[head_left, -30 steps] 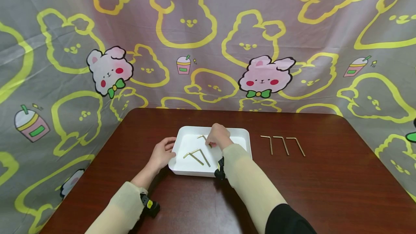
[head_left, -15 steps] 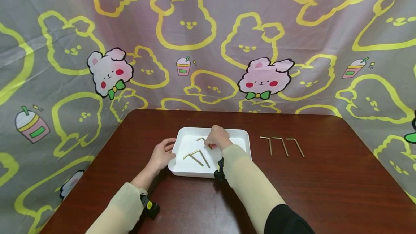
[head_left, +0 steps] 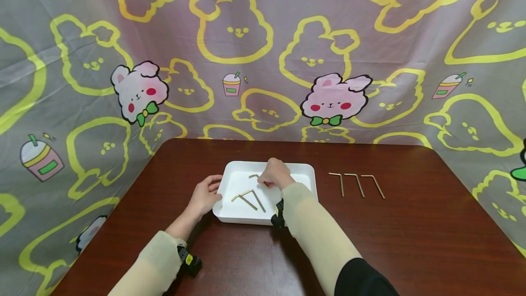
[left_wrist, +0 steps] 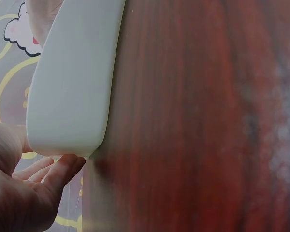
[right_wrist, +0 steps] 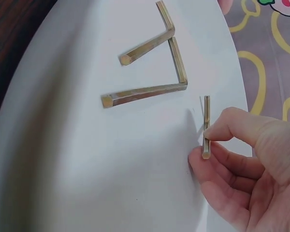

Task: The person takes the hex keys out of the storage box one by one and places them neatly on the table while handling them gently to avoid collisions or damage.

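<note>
A white tray (head_left: 302,175) holds several brass-coloured L-shaped hex keys. My left hand (head_left: 204,197) grips the tray's left side, thumb at the rim and fingers against the outer wall, as the left wrist view shows. Inside the tray, my right hand (head_left: 277,175) pinches one hex key (right_wrist: 207,113) between thumb and fingers. Its short arm sticks out past the fingers in the head view. Two more hex keys lie nearer the front left of the tray, one hex key (head_left: 259,201) touching the other hex key (head_left: 248,202).
Three hex keys lie in a row on the dark wooden table (head_left: 411,223) right of the tray; the middle hex key (head_left: 355,184) is angled like its neighbours. A patterned cloth (head_left: 255,22) hangs behind the table and along its sides.
My right hand stays nearly in place, its fingers shifting slightly so that they cover more of the pinched hex key. The left hand, tray and other hex keys keep their places.
</note>
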### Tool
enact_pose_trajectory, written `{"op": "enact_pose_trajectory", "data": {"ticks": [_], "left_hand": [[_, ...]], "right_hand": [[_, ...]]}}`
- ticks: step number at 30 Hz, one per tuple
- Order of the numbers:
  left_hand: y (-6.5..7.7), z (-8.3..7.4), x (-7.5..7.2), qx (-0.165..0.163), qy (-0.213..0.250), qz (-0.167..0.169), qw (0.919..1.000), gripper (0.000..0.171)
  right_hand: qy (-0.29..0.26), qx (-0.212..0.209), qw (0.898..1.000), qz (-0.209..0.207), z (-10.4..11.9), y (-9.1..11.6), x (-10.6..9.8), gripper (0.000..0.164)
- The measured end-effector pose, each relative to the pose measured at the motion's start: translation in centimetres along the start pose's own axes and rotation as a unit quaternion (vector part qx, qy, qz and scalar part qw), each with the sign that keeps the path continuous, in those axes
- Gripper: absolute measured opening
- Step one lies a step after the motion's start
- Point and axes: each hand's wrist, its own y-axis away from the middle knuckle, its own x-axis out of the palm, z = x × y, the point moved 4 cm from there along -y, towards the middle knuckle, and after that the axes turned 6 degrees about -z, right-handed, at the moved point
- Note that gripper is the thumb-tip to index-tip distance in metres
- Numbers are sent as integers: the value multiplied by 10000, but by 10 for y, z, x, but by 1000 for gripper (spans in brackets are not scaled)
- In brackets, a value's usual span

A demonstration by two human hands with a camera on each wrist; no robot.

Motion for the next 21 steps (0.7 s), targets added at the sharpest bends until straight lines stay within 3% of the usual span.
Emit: {"op": "enact_pose_trajectory", "data": {"ticks": [8,14,21], "left_hand": [[1,-1,0,32,3,22,10000,55],[2,-1,0,-24,-60,15,10000,55],[2,-2,0,-15,-54,2,10000,55]], "right_hand": [[-411,-143,9990,124,-2,-3,0,31],[-822,-2,9964,221,-6,-8,4,26],[-814,73,9965,149,-7,-12,7,27]]}}
